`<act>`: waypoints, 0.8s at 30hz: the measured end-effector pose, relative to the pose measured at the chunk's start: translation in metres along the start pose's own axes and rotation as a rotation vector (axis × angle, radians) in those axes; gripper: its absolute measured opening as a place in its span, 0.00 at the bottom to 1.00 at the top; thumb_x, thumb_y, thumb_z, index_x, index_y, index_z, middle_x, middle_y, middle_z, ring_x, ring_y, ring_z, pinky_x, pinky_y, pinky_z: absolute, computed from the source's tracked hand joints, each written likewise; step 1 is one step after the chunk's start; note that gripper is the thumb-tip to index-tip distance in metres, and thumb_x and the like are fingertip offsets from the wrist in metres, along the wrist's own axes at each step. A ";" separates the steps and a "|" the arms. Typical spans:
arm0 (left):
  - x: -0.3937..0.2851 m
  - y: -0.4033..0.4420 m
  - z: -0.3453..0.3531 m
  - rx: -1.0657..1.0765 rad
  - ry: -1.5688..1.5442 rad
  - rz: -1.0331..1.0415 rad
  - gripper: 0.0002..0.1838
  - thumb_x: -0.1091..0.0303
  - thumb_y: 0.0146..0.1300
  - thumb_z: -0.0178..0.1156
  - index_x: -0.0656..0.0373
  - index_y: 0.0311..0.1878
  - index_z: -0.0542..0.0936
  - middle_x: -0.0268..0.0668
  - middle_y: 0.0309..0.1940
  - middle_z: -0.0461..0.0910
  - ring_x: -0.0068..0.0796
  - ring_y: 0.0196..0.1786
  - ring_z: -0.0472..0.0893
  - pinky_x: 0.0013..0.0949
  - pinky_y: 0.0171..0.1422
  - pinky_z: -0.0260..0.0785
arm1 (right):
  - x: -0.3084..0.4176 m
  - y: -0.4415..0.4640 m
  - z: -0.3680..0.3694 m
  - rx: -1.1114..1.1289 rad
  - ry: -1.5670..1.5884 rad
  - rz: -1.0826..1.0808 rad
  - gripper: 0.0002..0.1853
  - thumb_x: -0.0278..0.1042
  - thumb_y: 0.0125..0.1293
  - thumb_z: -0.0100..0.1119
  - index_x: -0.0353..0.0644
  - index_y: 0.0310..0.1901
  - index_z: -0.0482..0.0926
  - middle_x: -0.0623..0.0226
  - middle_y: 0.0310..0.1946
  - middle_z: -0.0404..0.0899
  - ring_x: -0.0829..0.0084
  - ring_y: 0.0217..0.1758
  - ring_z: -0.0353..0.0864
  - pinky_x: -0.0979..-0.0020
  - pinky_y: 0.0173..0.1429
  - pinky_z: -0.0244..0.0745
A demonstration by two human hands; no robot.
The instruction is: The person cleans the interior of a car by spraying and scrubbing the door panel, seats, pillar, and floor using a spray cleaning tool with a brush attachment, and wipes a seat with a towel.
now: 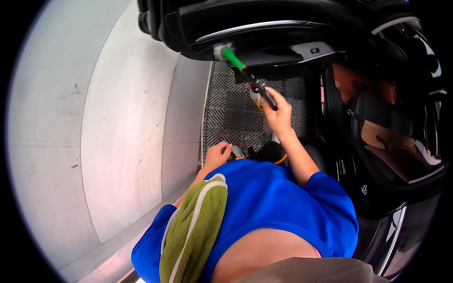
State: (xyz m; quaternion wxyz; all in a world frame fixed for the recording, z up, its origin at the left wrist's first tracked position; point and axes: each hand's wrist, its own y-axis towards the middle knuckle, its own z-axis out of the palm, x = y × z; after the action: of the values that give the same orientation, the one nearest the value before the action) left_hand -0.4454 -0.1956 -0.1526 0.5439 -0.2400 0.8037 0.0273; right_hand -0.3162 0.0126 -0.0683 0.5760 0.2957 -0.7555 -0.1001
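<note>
Head: right fingers [275, 95] closed round brush [248, 74]

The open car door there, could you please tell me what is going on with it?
A person in blue holds a green-and-black brush in the right hand, its bristles at the door's inner side. The left hand is near the waist; a green towel lies over the left shoulder.

Bright pale wall, dim car interior, dark curved fisheye edges.
</note>
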 end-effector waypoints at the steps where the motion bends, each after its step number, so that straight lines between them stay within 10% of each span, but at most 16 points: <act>1: 0.002 0.004 0.001 0.009 0.011 0.007 0.13 0.60 0.63 0.56 0.61 0.32 0.80 0.37 0.23 0.81 0.30 0.25 0.79 0.31 0.31 0.68 | -0.008 0.003 -0.010 -0.040 -0.009 0.040 0.16 0.24 0.57 0.63 0.35 0.48 0.78 0.55 0.40 0.82 0.64 0.44 0.83 0.70 0.46 0.76; 10: -0.037 0.023 0.006 -0.002 0.012 -0.023 0.12 0.62 0.63 0.56 0.62 0.32 0.80 0.35 0.21 0.79 0.23 0.22 0.75 0.28 0.28 0.65 | -0.065 0.029 -0.077 -0.413 -0.060 0.290 0.17 0.24 0.59 0.62 0.35 0.50 0.76 0.63 0.38 0.82 0.78 0.40 0.80 0.75 0.48 0.73; 24: -0.058 0.050 0.048 0.109 0.095 0.026 0.13 0.60 0.62 0.56 0.61 0.31 0.80 0.39 0.16 0.75 0.28 0.18 0.72 0.32 0.25 0.63 | -0.015 0.034 -0.028 0.234 0.224 0.080 0.20 0.27 0.55 0.65 0.39 0.51 0.77 0.52 0.40 0.81 0.59 0.39 0.83 0.69 0.41 0.76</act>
State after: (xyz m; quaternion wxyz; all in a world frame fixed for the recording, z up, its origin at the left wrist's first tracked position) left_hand -0.4074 -0.1159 -0.1314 0.5171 -0.2004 0.8318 -0.0210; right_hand -0.2992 0.0536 -0.0548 0.6216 0.3398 -0.7043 0.0450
